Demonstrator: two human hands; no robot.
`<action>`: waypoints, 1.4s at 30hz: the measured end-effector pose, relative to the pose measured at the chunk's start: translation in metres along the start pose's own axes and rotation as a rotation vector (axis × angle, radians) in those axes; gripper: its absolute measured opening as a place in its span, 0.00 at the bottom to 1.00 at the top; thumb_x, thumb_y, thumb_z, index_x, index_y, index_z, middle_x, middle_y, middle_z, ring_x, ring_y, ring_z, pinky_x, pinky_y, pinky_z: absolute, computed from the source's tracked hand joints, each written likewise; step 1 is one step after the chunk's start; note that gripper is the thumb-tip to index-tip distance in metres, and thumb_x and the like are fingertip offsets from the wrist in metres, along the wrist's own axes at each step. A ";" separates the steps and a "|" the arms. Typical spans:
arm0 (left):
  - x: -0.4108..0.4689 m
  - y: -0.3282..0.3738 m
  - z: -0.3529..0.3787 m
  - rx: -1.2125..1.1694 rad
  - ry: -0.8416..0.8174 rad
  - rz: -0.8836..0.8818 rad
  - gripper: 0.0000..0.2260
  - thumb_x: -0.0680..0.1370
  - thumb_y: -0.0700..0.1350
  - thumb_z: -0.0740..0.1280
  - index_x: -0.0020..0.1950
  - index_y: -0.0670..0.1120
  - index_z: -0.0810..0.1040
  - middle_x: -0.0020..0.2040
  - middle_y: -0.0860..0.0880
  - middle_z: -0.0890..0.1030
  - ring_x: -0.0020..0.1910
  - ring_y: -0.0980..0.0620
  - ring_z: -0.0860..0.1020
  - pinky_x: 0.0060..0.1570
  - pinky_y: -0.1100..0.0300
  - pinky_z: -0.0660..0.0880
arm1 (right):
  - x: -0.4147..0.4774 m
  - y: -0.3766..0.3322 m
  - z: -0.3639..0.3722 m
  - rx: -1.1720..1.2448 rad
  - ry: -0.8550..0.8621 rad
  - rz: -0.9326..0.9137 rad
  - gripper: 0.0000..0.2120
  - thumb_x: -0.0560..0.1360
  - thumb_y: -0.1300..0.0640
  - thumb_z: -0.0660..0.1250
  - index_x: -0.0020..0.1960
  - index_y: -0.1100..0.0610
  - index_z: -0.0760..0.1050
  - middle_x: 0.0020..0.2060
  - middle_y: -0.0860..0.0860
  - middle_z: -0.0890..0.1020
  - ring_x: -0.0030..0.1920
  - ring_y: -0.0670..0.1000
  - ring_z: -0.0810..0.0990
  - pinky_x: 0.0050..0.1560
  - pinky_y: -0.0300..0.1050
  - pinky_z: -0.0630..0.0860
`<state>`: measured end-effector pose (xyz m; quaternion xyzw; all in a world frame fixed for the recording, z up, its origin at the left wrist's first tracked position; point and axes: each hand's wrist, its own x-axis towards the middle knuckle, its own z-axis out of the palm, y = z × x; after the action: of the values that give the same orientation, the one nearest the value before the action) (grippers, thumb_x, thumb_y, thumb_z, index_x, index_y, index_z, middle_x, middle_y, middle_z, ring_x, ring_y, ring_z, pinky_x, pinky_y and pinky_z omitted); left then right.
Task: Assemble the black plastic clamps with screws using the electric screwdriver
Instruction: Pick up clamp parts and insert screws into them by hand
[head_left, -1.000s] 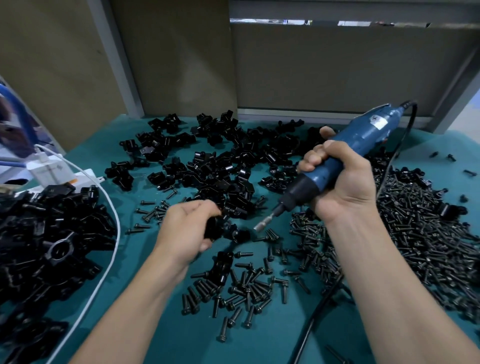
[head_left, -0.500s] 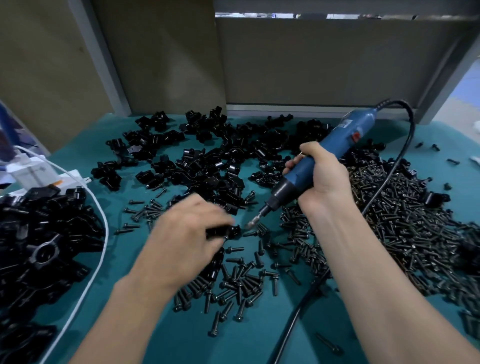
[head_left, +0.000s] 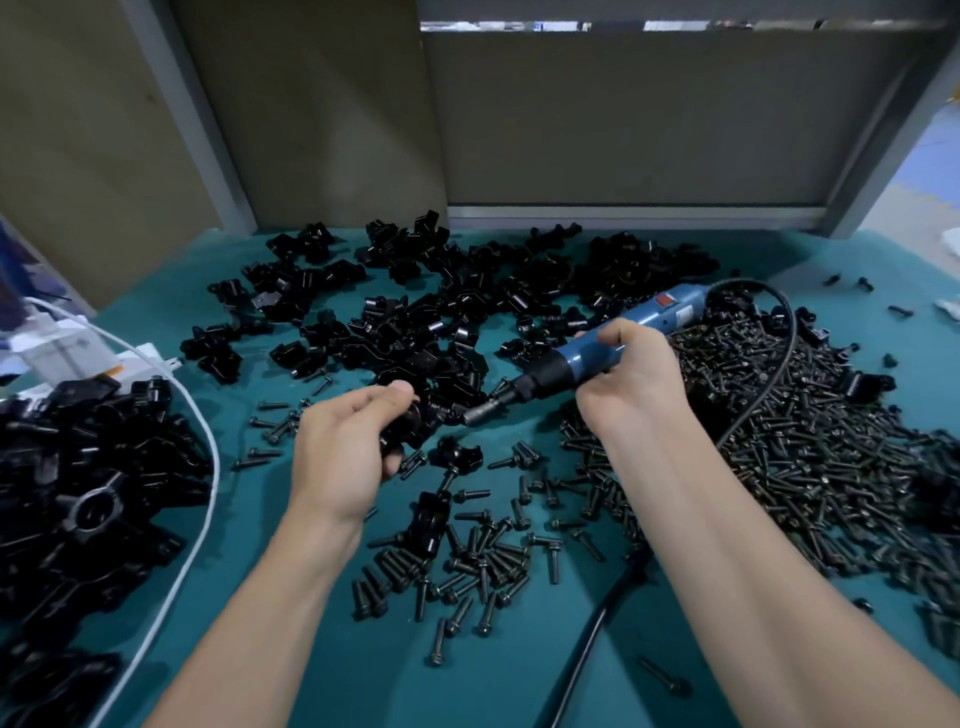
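Black plastic clamp is sitting just beside the screwdriver tip; most of the job is looking undone.
Countless screws are lying at 6 and 3 o'clock; the left hand is gripping one clamp at centre; the right hand is clenching the one screwdriver toward 2 o'clock; finished-looking clamps are piling at 9, loose pieces at 12.
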<state>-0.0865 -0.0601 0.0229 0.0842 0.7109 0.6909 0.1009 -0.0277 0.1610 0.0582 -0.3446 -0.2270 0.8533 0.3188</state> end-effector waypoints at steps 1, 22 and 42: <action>0.000 0.000 -0.001 -0.058 0.000 -0.040 0.10 0.81 0.51 0.71 0.43 0.49 0.88 0.50 0.49 0.86 0.29 0.55 0.74 0.28 0.65 0.71 | 0.000 0.002 -0.001 -0.016 0.014 0.001 0.24 0.71 0.71 0.62 0.64 0.56 0.74 0.55 0.55 0.75 0.51 0.57 0.78 0.52 0.53 0.81; 0.000 0.002 0.001 -0.088 -0.001 -0.013 0.14 0.71 0.56 0.71 0.47 0.49 0.89 0.42 0.55 0.85 0.41 0.55 0.78 0.29 0.65 0.71 | -0.067 0.031 0.019 -1.571 -0.693 -0.272 0.17 0.82 0.46 0.67 0.40 0.55 0.82 0.30 0.53 0.85 0.25 0.45 0.78 0.36 0.42 0.72; 0.007 0.001 -0.002 -0.088 -0.004 -0.096 0.11 0.78 0.47 0.73 0.37 0.47 0.88 0.36 0.52 0.85 0.31 0.58 0.78 0.24 0.68 0.70 | -0.063 0.042 0.011 -1.474 -0.730 -0.269 0.15 0.80 0.54 0.72 0.35 0.57 0.83 0.25 0.52 0.83 0.25 0.44 0.81 0.33 0.29 0.73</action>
<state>-0.0933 -0.0603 0.0239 0.0469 0.6830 0.7156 0.1390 -0.0167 0.0860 0.0676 -0.1369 -0.8555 0.4990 0.0172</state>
